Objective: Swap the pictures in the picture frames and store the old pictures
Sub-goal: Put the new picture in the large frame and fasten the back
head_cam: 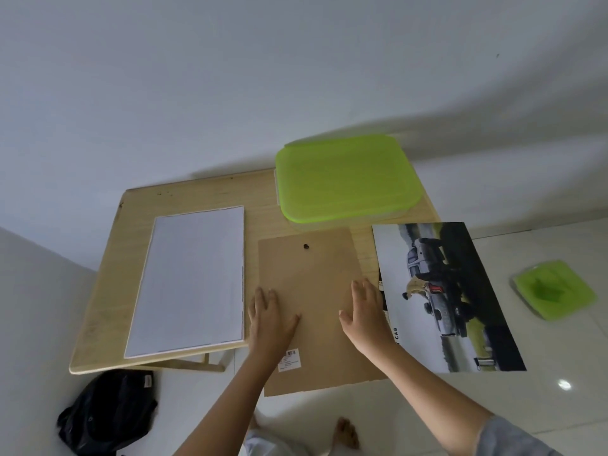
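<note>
A brown backing board (316, 284) of a picture frame lies face down on the low wooden table (184, 195), its near end past the table's front edge. My left hand (271, 319) rests flat on its left part, fingers apart. Spread the same way, my right hand (367, 315) lies on the board's right edge. A car picture (450, 297) lies to the right, partly off the table. A white sheet or frame (194, 278) lies face down on the table's left half.
A clear box with a green lid (345, 179) stands at the table's back right. A second green lid (554, 289) lies on the tiled floor at the right. A black bag (108, 413) sits on the floor under the table's front left. White walls stand behind.
</note>
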Action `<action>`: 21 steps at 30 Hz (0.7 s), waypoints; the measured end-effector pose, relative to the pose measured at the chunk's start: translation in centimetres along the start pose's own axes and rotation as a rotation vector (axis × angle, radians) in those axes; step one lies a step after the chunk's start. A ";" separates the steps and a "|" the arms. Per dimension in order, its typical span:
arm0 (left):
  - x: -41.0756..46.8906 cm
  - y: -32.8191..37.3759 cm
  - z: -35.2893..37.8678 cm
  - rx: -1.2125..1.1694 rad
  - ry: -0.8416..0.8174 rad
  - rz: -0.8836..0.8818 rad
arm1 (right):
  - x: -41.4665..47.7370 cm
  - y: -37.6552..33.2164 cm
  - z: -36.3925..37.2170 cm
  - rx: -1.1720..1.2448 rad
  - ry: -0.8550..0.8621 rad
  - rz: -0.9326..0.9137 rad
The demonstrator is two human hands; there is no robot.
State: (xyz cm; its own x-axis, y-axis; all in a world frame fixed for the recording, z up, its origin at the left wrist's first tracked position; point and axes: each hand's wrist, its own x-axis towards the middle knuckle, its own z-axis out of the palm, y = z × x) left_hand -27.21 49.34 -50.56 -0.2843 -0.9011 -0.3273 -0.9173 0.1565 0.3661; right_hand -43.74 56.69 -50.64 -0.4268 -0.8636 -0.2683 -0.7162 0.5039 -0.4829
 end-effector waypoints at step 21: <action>1.1 -1.0 -2.4 -0.807 0.154 -0.259 | 1.7 0.7 -0.8 0.594 0.195 0.270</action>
State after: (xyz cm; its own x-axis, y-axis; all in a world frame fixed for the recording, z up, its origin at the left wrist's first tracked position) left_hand -25.89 47.22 -49.16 0.0010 -0.9225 -0.3860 -0.4527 -0.3446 0.8224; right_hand -45.40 55.57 -50.79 -0.6798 -0.6621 -0.3154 -0.1694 0.5602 -0.8109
